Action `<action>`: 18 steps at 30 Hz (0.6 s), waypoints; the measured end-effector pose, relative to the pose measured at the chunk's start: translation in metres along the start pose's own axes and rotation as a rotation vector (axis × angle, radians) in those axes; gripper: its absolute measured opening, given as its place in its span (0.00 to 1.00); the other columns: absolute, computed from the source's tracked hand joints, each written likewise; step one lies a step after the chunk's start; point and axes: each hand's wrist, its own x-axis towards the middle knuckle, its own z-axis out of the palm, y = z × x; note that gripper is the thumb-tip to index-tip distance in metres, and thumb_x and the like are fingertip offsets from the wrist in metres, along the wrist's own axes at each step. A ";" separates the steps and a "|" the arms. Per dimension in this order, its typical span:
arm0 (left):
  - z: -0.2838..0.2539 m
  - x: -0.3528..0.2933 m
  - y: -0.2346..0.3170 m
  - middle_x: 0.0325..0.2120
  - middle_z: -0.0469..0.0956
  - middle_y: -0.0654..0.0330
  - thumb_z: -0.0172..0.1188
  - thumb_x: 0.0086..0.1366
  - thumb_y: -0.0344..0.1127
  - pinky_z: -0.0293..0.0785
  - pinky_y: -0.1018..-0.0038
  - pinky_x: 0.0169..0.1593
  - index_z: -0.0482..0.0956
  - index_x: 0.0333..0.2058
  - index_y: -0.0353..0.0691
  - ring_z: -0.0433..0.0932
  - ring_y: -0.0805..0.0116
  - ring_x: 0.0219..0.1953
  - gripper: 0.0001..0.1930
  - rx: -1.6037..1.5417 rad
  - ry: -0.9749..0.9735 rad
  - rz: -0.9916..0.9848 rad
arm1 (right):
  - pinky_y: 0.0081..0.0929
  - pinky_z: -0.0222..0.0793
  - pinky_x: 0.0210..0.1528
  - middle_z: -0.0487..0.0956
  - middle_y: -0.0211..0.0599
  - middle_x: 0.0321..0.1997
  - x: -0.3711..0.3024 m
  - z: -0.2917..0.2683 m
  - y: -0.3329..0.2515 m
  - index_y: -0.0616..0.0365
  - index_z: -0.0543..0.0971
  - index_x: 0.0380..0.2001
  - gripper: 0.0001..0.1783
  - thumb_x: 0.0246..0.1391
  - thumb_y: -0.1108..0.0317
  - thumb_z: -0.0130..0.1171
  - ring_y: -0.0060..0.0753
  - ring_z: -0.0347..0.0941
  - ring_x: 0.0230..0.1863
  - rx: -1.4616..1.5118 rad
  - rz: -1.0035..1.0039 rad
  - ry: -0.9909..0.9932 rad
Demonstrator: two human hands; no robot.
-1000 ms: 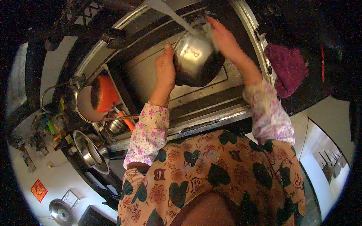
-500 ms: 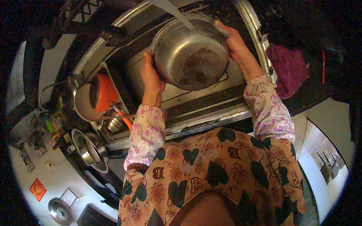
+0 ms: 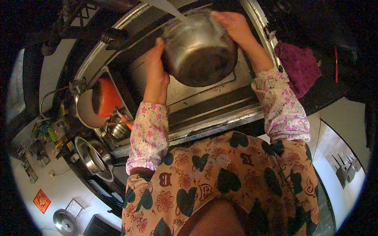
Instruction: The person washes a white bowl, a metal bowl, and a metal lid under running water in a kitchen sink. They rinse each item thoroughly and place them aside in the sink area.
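One round silver metal pot (image 3: pixel 199 55) is held tilted over a rectangular grey metal sink (image 3: pixel 204 129), its twelve o'clock edge under a pale stream of water (image 3: pixel 173 11), its dark round face turned toward six; done well, this would call for a slow, even turn so the stream meets every part of the wall, with the pot kept low over the sink to limit splashing, and a firm grip, as wet metal would probably slip; the left hand (image 3: pixel 156 74) grips partway round the pot's nine o'clock side, palm against the wall, thumb toward twelve; the right hand (image 3: pixel 236 27), its forearm slanting from four o'clock, holds the one o'clock edge, fingers bent onto it; blur hides whether anything is pinched beneath them.
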 end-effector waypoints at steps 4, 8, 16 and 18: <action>0.018 -0.026 -0.005 0.58 0.61 0.59 0.40 0.66 0.55 0.53 0.58 0.62 0.64 0.55 0.46 0.60 0.59 0.59 0.25 -0.610 0.063 -0.259 | 0.37 0.67 0.47 0.75 0.40 0.48 -0.041 0.030 0.017 0.54 0.72 0.51 0.30 0.55 0.43 0.48 0.40 0.72 0.45 0.656 0.450 0.349; -0.001 -0.015 -0.046 0.56 0.63 0.59 0.40 0.67 0.53 0.57 0.59 0.60 0.64 0.55 0.44 0.63 0.60 0.57 0.24 -0.575 0.069 -0.320 | 0.41 0.64 0.53 0.73 0.38 0.51 -0.049 0.049 0.005 0.58 0.70 0.49 0.28 0.59 0.45 0.43 0.37 0.69 0.50 1.186 0.555 0.344; -0.009 0.001 0.008 0.49 0.71 0.58 0.49 0.63 0.53 0.65 0.64 0.54 0.69 0.51 0.40 0.70 0.61 0.49 0.25 0.057 -0.062 -0.238 | 0.24 0.67 0.44 0.77 0.34 0.42 -0.020 0.003 -0.005 0.62 0.76 0.44 0.28 0.55 0.47 0.52 0.25 0.72 0.40 0.230 0.247 -0.098; -0.010 0.004 0.004 0.45 0.73 0.60 0.51 0.63 0.52 0.66 0.68 0.52 0.73 0.47 0.41 0.71 0.65 0.45 0.22 -0.071 -0.027 -0.237 | 0.24 0.65 0.45 0.77 0.35 0.42 -0.014 0.002 -0.005 0.63 0.76 0.45 0.28 0.55 0.47 0.51 0.26 0.72 0.41 -0.015 0.209 0.036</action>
